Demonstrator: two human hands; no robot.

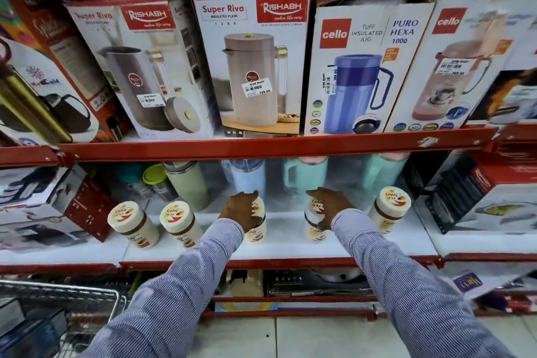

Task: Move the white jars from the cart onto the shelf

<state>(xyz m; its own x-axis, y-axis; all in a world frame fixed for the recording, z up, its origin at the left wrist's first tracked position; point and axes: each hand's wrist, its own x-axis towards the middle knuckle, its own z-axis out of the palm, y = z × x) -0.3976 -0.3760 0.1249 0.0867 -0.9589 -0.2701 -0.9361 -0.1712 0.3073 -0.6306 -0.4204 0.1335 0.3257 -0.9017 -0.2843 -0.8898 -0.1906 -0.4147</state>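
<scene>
Five white jars are on the shelf (279, 238) right now, all upright in a loose row. Two sit over at 9 o'clock: one jar (132, 224) and its neighbour (180, 222). One more jar (390, 209) stands alone at 3 o'clock. The middle two are the ones being handled. The left hand (239, 209) is wrapped over the top of the centre-left jar (257, 231), fingers curled around the lid, so that's a proper grip. The right hand (329, 205) is on the centre-right jar (313, 228), fingers draped over the lid and side. It looks like a hold, but I can't tell how tight.

Both jars look like they're touching the shelf surface, so I'd guess this is the set-down part, just before letting go.

Behind them at 12 o'clock are some pastel bottles and mugs, and boxed flasks on the rack above. The cart (61, 296) is down at 7 o'clock, but only a corner shows, so no idea how many jars are left in it.
</scene>
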